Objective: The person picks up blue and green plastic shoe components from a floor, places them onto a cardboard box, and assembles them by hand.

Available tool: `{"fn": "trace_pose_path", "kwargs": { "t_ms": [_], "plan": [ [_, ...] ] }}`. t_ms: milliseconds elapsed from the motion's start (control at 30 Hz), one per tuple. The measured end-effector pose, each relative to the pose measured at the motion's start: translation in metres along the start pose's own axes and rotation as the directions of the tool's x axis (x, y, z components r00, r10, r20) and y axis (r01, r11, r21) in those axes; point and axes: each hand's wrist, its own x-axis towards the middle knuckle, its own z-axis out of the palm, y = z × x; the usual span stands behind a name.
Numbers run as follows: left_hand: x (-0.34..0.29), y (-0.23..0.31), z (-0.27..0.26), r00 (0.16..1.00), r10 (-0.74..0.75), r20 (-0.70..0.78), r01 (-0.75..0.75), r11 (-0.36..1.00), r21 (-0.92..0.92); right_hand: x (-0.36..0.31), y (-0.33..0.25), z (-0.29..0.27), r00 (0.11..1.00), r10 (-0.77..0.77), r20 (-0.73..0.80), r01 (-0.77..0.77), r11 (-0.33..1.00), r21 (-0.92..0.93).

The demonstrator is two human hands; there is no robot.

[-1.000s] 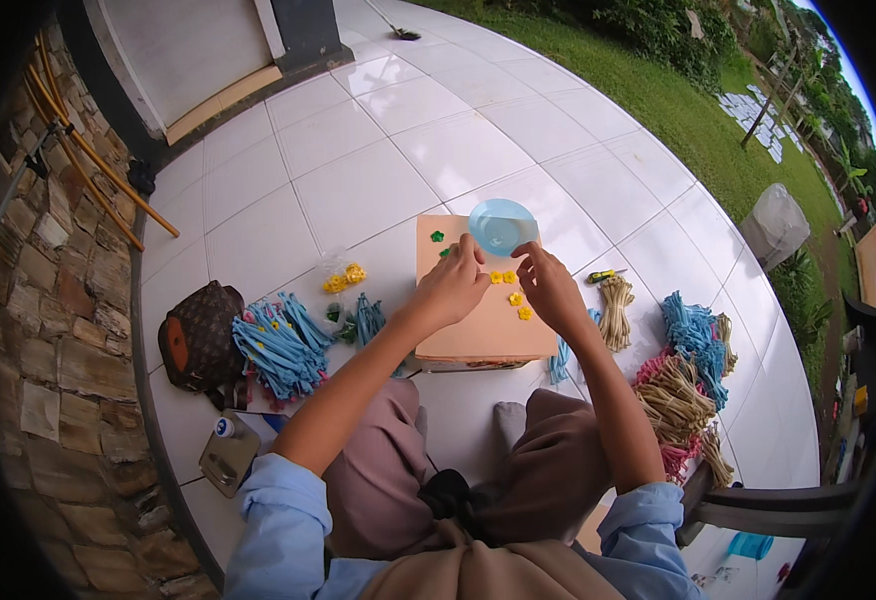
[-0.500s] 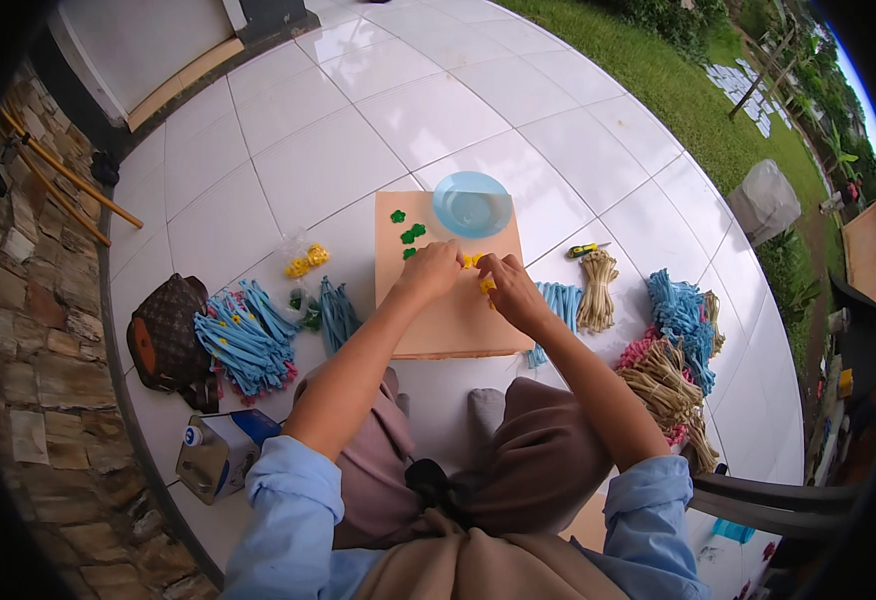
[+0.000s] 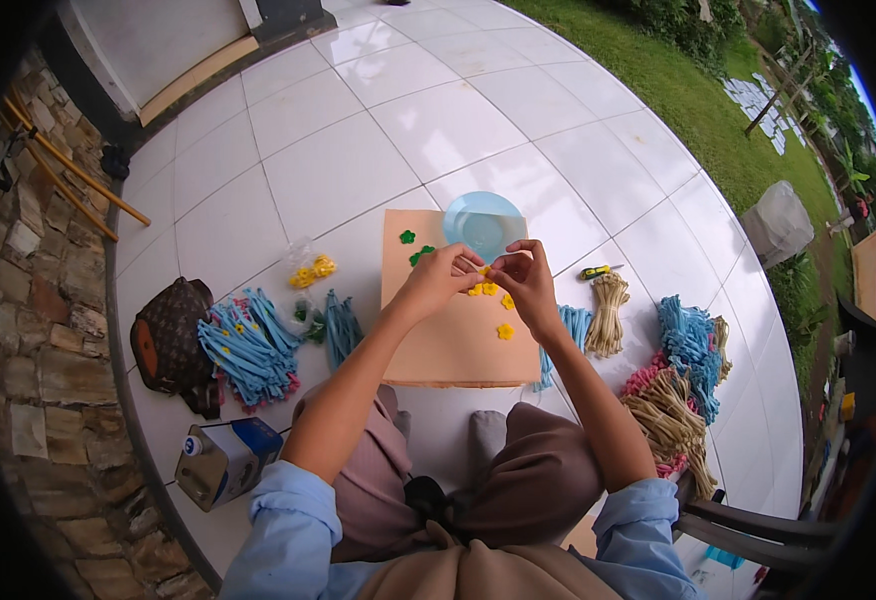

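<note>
Over a tan board [image 3: 448,350], my left hand [image 3: 443,280] and my right hand [image 3: 525,287] meet fingertip to fingertip. Both are closed in a pinch on a small yellow flower piece [image 3: 485,270], partly hidden by the fingers. Beneath them lie several loose yellow flower pieces [image 3: 505,331]. Toward the board's far left are green flower pieces [image 3: 407,237], some covered by my left hand. A light blue translucent plate [image 3: 483,212] rests over the board's far edge, just beyond my fingers.
Left of the board are bundled blue cords [image 3: 248,345], a plastic bag of yellow flowers [image 3: 312,270], a brown handbag [image 3: 172,345] and a metal can [image 3: 220,468]. At right lie beige cord bundles [image 3: 609,315], a yellow-handled tool [image 3: 598,271] and more blue cords [image 3: 688,340].
My hands have come together and risen from the board, fingers now pinched on a yellow flower piece. Yellow pieces under my right hand are uncovered. The whole view has shifted slightly.
</note>
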Motion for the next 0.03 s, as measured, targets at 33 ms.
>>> {"fn": "trace_pose_path", "kwargs": {
  "t_ms": [33],
  "plan": [
    [0.0001, -0.0016, -0.0036, 1.0, -0.001, 0.01, 0.001, 1.0, -0.026, 0.0012, -0.0053, 0.0047, 1.0, 0.009, 0.013, -0.01, 0.999, 0.035]
  ]
}}
